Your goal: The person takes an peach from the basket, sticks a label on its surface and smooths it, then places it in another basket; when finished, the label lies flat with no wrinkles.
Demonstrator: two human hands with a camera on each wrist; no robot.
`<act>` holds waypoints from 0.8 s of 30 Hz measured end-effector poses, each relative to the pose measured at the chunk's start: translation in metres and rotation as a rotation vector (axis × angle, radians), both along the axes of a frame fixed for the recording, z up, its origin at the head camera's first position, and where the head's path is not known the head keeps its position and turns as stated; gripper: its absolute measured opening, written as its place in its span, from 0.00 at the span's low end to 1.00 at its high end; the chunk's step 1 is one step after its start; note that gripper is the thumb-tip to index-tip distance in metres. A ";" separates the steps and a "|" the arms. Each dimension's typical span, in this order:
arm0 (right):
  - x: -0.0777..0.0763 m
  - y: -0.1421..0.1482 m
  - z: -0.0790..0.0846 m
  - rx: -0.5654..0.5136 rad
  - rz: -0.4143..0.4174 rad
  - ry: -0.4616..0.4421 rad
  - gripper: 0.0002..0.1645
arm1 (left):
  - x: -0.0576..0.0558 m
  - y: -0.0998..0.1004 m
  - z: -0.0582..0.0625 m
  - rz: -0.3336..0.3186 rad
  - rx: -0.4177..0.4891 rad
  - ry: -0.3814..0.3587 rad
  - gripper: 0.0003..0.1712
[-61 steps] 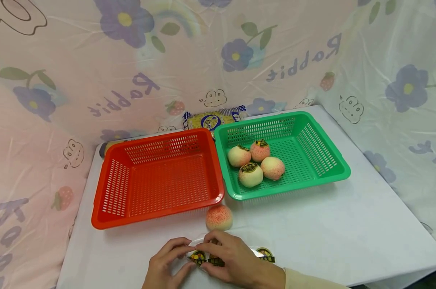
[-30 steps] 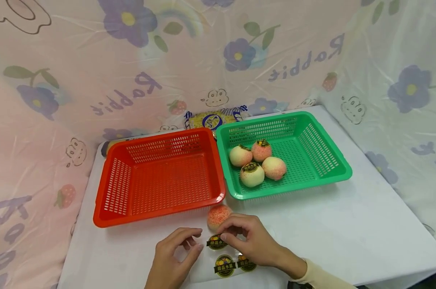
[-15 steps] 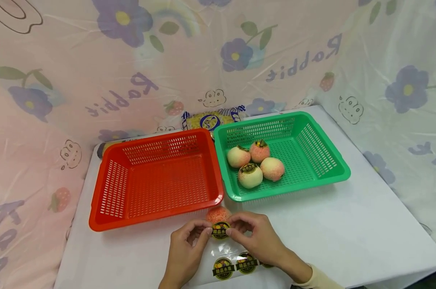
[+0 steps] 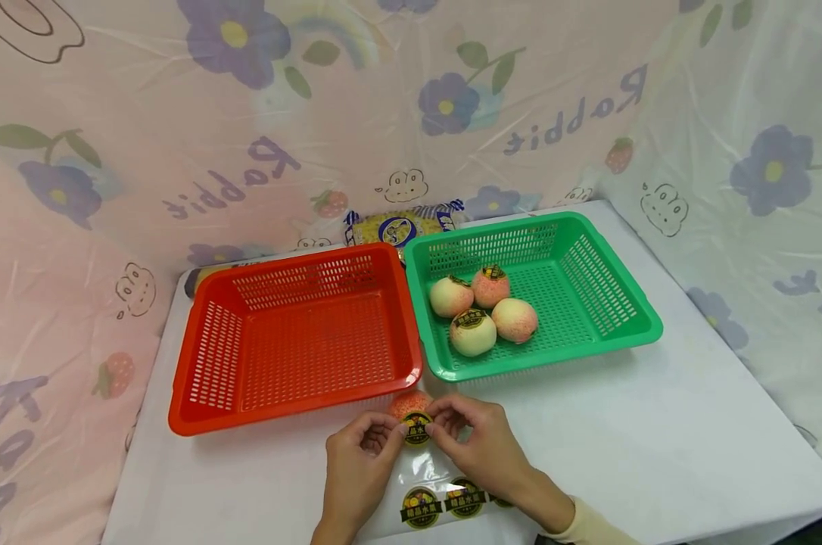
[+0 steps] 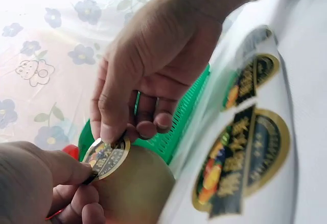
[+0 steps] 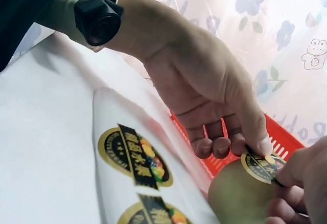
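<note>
A round black-and-gold label sticker [image 4: 417, 429] is pinched at its two side edges, by my left hand [image 4: 358, 468] and my right hand [image 4: 487, 448]. It lies over the near side of a pink-and-cream peach [image 4: 408, 403] standing below the red basket. In the left wrist view the sticker [image 5: 108, 158] sits against the peach [image 5: 138, 185]; whether it is stuck flat I cannot tell. Both hands use thumb and index finger, other fingers loosely curled. Under the hands lies a clear sticker sheet [image 4: 411, 475] with more of these labels [image 4: 421, 507].
A red basket [image 4: 295, 412] stands at left, touching a green basket [image 4: 540, 357] at right. Several peaches [image 4: 473, 333], some visibly labelled, sit in the green one. Behind them lies a yellow-and-blue packet [image 4: 397, 225]. White cloth [image 4: 656, 439] covers the table.
The hands worked at the sheet, then the right hand lifted a label toward the peach. The left hand joined and took its other edge. Since half a second ago the label moved slightly closer over the peach.
</note>
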State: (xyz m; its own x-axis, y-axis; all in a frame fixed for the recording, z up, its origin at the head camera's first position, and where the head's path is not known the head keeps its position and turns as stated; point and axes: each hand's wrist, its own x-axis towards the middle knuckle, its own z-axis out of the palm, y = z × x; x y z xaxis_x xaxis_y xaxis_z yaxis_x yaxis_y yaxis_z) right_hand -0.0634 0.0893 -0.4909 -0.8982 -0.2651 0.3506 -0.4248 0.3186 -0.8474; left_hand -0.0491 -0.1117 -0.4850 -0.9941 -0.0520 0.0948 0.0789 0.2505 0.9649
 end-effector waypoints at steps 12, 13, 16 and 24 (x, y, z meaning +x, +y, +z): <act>-0.002 -0.004 -0.006 0.134 -0.085 0.144 0.12 | -0.004 -0.001 -0.011 -0.027 -0.206 0.140 0.17; -0.002 -0.004 -0.006 0.160 -0.100 0.154 0.12 | -0.005 -0.001 -0.011 -0.036 -0.219 0.134 0.19; -0.002 -0.004 -0.008 0.226 -0.138 0.163 0.15 | -0.006 0.000 -0.011 -0.064 -0.224 0.114 0.22; -0.005 -0.002 -0.010 0.212 -0.105 0.057 0.17 | -0.012 0.000 -0.019 -0.023 -0.140 0.106 0.15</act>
State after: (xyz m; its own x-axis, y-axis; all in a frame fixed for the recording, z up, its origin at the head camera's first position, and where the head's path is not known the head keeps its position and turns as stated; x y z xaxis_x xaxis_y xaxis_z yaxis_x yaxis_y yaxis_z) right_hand -0.0688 0.0873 -0.5013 -0.9049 -0.2446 0.3482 -0.4255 0.5318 -0.7322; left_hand -0.0607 -0.1112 -0.5041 -0.9789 -0.0084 0.2043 0.1860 0.3792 0.9064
